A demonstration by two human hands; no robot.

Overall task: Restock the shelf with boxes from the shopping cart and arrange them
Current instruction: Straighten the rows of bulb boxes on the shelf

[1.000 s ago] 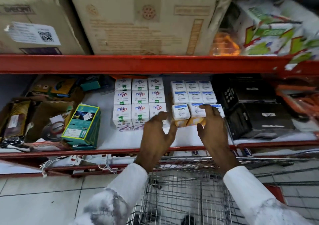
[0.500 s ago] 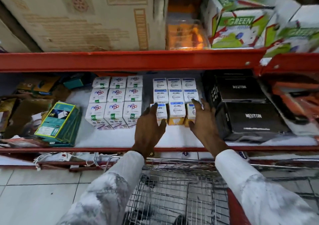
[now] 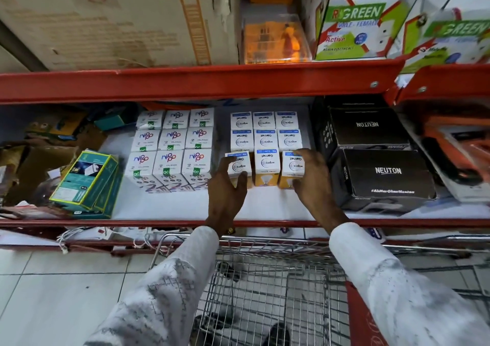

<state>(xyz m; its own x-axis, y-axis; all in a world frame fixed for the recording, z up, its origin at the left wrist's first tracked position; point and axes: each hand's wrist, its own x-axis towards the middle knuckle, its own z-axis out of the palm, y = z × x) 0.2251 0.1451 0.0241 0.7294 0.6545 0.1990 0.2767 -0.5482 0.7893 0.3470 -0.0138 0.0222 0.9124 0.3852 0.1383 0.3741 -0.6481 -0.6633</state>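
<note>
White and orange Wipro Garnet boxes [image 3: 267, 164] stand in a three-by-three block on the white shelf board [image 3: 265, 205]. My left hand [image 3: 228, 189] pinches the front-left box [image 3: 240, 166] between thumb and fingers; that box sits slightly askew. My right hand [image 3: 311, 176] clasps the front-right box [image 3: 291, 168], fingers on top and thumb at its front. The front middle box stands between my hands. Left of them is an equal block of white Nippo boxes [image 3: 169, 144]. The wire shopping cart [image 3: 265, 279] is right below my arms.
Black Neuton cartons [image 3: 387, 173] press close on the right of the Wipro block. A teal and yellow box [image 3: 84, 178] leans at the left among loose packaging. The red upper beam [image 3: 185, 83] hangs low overhead, carrying a cardboard carton [image 3: 119, 19] and R-Green boxes [image 3: 355, 27].
The view has shifted right and closer. My left hand has moved onto the front-left box, and my right hand has slid along the front row to the front-right box.
</note>
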